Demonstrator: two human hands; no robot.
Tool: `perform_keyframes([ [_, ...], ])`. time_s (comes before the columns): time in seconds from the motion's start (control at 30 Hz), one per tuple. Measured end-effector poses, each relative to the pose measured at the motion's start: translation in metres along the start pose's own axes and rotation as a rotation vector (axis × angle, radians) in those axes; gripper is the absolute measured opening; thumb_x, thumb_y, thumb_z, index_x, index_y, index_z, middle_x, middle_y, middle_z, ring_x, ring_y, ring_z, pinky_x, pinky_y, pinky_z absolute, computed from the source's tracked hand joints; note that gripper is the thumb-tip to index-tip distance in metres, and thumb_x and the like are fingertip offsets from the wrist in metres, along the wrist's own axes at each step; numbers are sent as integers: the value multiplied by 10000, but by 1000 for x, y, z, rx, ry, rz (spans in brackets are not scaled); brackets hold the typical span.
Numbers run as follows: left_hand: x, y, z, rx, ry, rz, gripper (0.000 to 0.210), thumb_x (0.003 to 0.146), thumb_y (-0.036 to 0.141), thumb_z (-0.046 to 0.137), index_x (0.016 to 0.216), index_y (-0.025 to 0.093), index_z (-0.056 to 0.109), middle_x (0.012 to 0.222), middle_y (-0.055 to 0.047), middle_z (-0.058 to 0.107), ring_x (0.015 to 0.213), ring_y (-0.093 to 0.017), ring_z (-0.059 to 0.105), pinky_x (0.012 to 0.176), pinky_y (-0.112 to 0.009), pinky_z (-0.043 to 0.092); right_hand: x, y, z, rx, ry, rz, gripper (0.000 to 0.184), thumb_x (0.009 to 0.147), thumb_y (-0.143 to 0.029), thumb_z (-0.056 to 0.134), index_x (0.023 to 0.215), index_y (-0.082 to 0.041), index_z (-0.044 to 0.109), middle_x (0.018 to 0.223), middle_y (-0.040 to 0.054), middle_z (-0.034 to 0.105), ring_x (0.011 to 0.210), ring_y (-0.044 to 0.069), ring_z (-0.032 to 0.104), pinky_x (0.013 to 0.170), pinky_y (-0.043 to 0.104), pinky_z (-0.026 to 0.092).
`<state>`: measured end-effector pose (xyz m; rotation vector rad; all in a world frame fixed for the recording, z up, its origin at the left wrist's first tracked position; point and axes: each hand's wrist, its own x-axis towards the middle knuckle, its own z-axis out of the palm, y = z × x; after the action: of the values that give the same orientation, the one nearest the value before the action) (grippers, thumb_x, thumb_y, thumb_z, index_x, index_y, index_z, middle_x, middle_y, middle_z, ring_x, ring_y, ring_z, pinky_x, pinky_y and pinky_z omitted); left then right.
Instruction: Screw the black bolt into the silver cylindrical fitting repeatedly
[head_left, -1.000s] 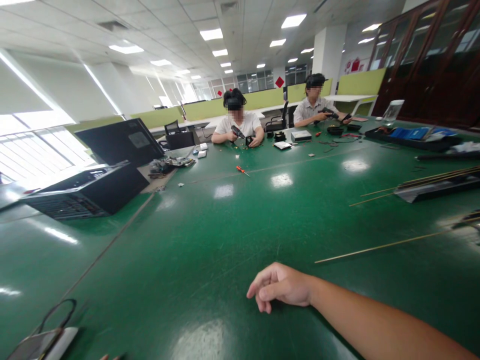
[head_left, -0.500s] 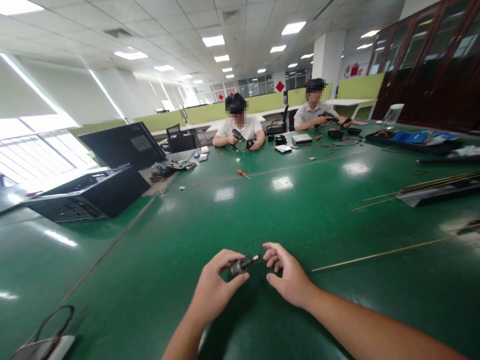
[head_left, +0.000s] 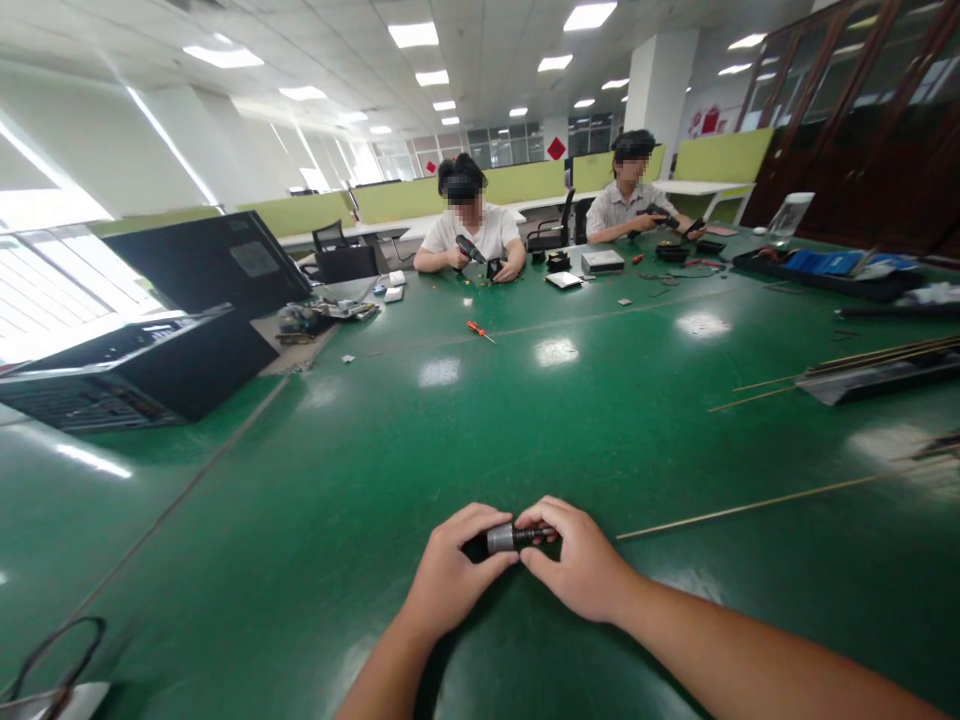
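A small metal cylinder with a thin stepped shaft [head_left: 501, 538], perhaps a motor or gearbox part, is held low over the green table. My left hand [head_left: 459, 562] grips its thick silver body between thumb and fingers. From the other side, my right hand [head_left: 581, 560] has its fingers and thumb curled around the dark shaft end. The shaft's tip is partly covered by those fingers. Both hands are close together, almost meeting at the part.
A thin brass-coloured rod [head_left: 720, 515] lies right of my hands. Ahead is an orange screwdriver [head_left: 477, 328]. A dark computer case [head_left: 202, 365] stands at left, a black tray [head_left: 817, 275] at far right. Two people [head_left: 472, 235] work across the green table [head_left: 390, 430].
My right hand has closed in from the right and taken hold of the shaft end. The cylinder, in my left hand, has turned more level. The view has shifted slightly.
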<state>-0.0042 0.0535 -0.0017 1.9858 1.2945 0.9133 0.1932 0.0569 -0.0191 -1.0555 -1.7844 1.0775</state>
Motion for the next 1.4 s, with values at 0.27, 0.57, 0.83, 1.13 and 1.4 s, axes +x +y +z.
perform_keyframes([
  [0.27,-4,-3,2,12,3,27,252,794,280,760,1037,233,712,948,-47,694,881,-198,653,802,-317,507,5,1,-6,24,-40,47,130,830,-206,655,917,-186,749,828,30,669,761,156,617,691,262,449],
  [0.57,-4,1,4,25,53,85,252,800,295,755,1036,221,710,933,-63,700,855,-201,654,772,-325,517,6,5,-7,45,-36,68,178,752,-163,704,919,-194,759,819,23,672,748,162,612,690,267,451],
  [0.83,-6,2,6,70,69,107,237,806,284,744,1031,220,710,922,-68,709,845,-204,663,757,-321,526,6,5,-7,65,-39,82,142,760,-182,693,890,-189,749,798,17,655,722,151,592,665,255,446],
  [1.13,-7,0,6,77,76,102,234,807,291,745,1028,221,707,922,-64,711,846,-202,664,763,-321,525,6,4,-6,54,-32,76,125,759,-184,696,871,-188,750,786,18,656,719,154,590,660,257,440],
  [1.4,-7,1,5,81,69,110,229,802,284,750,1018,220,710,918,-65,716,837,-202,669,754,-314,527,6,3,-6,57,-38,68,124,757,-176,693,869,-185,745,794,21,662,730,159,602,667,259,443],
])
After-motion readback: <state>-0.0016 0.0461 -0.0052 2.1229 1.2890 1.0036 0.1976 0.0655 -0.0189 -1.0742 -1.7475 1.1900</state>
